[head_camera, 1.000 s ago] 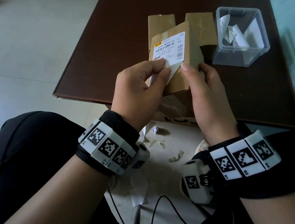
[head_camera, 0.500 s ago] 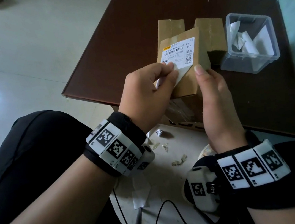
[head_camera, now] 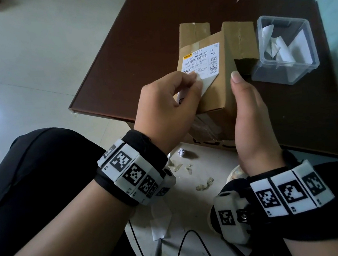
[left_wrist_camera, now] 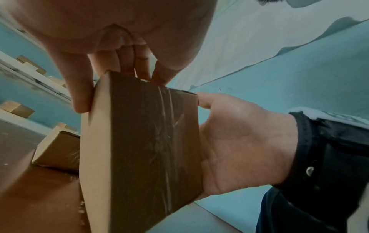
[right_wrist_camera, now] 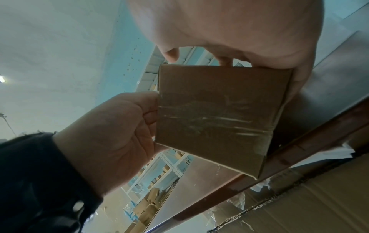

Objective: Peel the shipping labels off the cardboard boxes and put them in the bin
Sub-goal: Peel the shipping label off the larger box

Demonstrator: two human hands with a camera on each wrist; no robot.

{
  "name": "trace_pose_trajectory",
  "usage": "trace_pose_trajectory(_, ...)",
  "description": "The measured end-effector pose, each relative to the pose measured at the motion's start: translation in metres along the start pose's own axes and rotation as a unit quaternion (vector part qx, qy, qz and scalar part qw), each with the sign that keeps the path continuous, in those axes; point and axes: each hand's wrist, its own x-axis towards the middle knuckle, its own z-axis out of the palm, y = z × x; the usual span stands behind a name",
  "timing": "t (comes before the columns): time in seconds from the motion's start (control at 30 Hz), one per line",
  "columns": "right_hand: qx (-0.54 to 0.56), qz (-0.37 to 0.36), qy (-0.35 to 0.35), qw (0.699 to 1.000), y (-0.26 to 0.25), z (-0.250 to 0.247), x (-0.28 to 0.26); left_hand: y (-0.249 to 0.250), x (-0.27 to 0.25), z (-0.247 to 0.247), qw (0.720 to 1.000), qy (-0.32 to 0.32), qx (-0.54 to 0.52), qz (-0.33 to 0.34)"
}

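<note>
Head view: white printed shipping label [head_camera: 200,64] half lifted from a small brown cardboard box [head_camera: 214,92] held up over the dark brown bench [head_camera: 132,47].
Left hand [head_camera: 165,107] grip pinching the label's peeled lower corner; right hand [head_camera: 247,114] grip wrapped round the box's side, thumb up along its edge. Beyond, two more brown cardboard boxes [head_camera: 238,38] lying on the bench, just beside a clear plastic bin [head_camera: 284,71] holding peeled white labels.

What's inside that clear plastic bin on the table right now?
The clear plastic bin holds several loose white peeled labels, curled and overlapping. How many there are cannot be told, and anything lying beneath them is covered.
</note>
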Motion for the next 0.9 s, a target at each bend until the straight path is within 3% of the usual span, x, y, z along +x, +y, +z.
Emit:
trace_pose_trajectory(0.33,-0.05,-0.003,-0.005,0.999,0.0063,-0.0001,0.0033,0.0004,0.0003,-0.0026,0.999,-0.019,0.027,0.024)
trace_pose_trajectory(0.9,-0.064,0.003,-0.011,0.998,0.0056,-0.0015,0.0017,0.0028,0.0022,-0.0038,1.0,-0.017,0.023,0.0)
